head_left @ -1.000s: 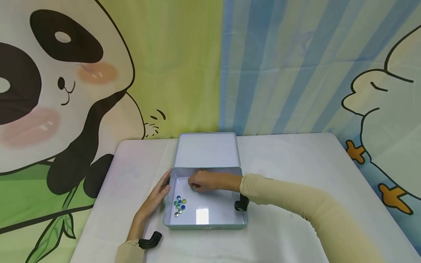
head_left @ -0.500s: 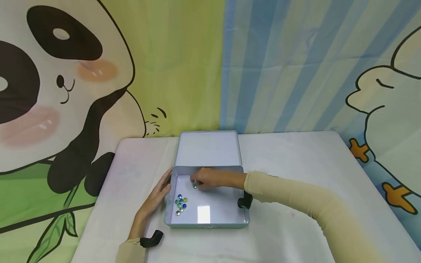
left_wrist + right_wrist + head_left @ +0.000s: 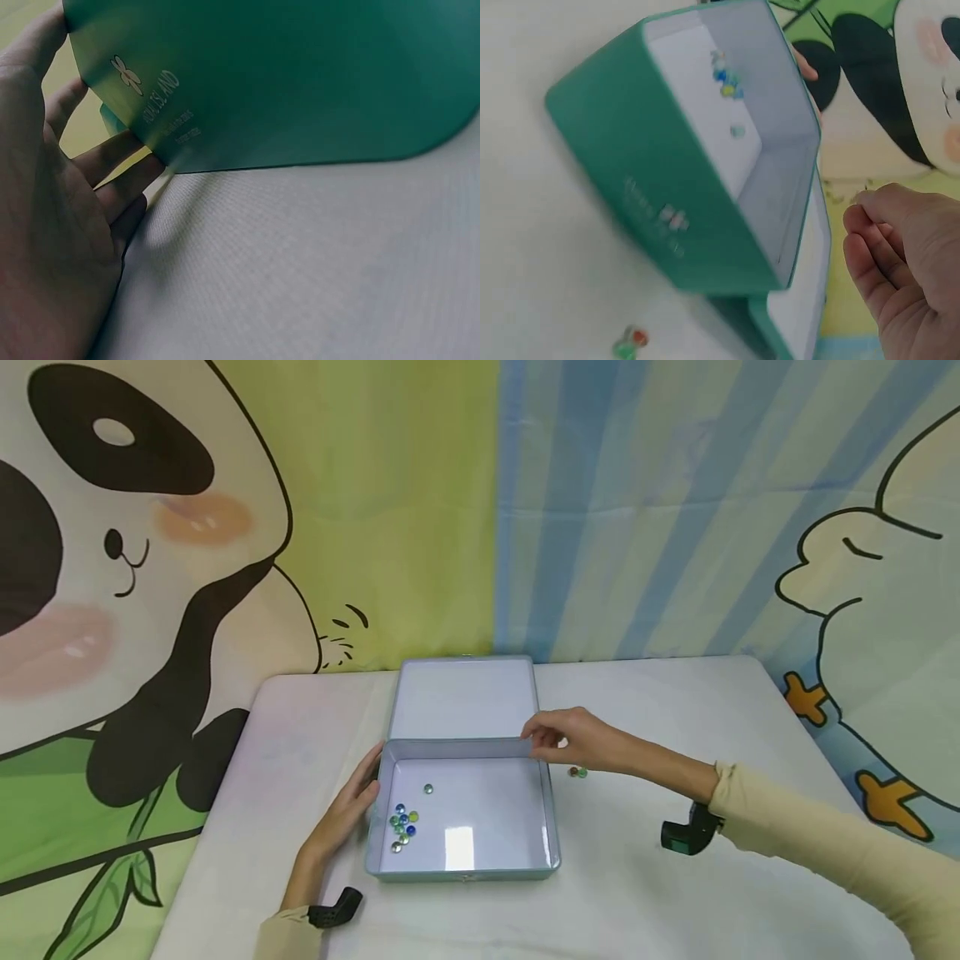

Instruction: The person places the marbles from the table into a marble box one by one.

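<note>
A shallow tin box (image 3: 462, 876), green outside and white inside, lies with its lid (image 3: 463, 697) folded back. A cluster of coloured glass marbles (image 3: 402, 820) sits near its left wall, and one marble (image 3: 428, 789) lies by itself behind them. My left hand (image 3: 341, 814) rests against the box's left side, fingers extended; in the left wrist view the fingertips (image 3: 154, 161) touch the green wall. Over the box's back right corner hovers my right hand (image 3: 581, 739), thumb and forefinger loosely curled toward each other, with nothing visible between them.
Two marbles, one red (image 3: 573, 772) and one green (image 3: 582, 772), lie on the white-covered table (image 3: 660, 877) to the right of the box, just below my right hand. Behind the table hangs a cartoon-printed cloth (image 3: 420, 527).
My right hand has let go of a marble inside the box and moved right, out over the back right corner. That marble now lies alone behind the cluster. My left hand stays against the box.
</note>
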Demonstrator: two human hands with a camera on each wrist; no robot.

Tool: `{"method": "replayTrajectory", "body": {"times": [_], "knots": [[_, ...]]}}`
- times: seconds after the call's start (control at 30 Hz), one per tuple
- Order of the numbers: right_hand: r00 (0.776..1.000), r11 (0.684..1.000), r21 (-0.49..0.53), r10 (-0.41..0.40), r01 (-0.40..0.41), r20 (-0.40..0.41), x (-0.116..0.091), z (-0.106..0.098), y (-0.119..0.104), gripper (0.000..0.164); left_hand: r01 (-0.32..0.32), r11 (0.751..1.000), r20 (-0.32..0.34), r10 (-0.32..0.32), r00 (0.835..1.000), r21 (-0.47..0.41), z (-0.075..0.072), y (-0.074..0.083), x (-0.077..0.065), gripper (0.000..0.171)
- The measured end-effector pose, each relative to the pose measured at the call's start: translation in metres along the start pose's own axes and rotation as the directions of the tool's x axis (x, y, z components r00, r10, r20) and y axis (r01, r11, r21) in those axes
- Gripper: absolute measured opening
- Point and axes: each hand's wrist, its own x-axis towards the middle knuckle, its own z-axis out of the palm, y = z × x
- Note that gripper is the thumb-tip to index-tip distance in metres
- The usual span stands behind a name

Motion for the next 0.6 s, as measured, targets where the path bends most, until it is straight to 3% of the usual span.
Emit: {"method": "replayTrajectory", "body": {"times": [0.1, 0.27, 0.43, 0.6], "knots": [[0.996, 0.999, -0.014, 0.051, -0.052, -0.067, -0.027, -0.006, 0.019, 0.022, 0.002, 1.000, 0.000, -0.002, 1.000, -0.003, 0.002, -0.001, 0.002, 0.059], [0.981, 0.990, -0.025, 0.133, -0.138, -0.140, -0.056, 0.010, 0.063, 0.022, -0.009, 1.000, -0.001, 0.009, 1.000, -0.019, -0.001, 0.001, 0.000, 0.060], [0.959, 0.976, 0.015, 0.215, -0.216, -0.183, -0.067, 0.034, 0.101, 0.019, -0.010, 1.000, -0.012, 0.010, 1.000, -0.029, -0.002, 0.000, -0.001, 0.059], [0.947, 0.964, 0.055, 0.265, -0.259, -0.182, -0.071, 0.052, 0.114, 0.016, -0.007, 0.999, 0.009, 0.007, 1.000, -0.037, 0.000, -0.002, -0.001, 0.058]]}}
